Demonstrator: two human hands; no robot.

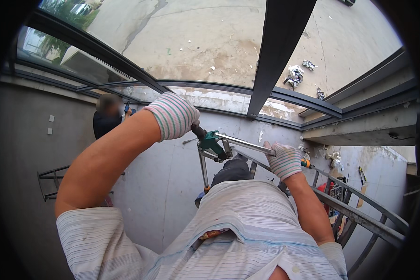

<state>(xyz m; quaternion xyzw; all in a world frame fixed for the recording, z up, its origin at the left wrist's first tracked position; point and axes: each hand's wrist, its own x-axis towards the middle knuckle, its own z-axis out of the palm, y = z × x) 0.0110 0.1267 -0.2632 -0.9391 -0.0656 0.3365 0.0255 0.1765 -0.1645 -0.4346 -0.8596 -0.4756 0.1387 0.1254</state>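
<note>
Both hands, left (172, 114) and right (284, 160), are covered by knitted striped cloth gloves. The riveter (217, 145) is made of green painted metal with shiny bare steel handles. The beam (277, 51) is dark, smooth matt metal; the walls (158, 186) are seen as rough grey concrete.

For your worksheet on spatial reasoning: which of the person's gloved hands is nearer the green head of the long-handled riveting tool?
Left. The left hand sits right beside the green tool head; the right hand grips a metal handle farther out.
</note>
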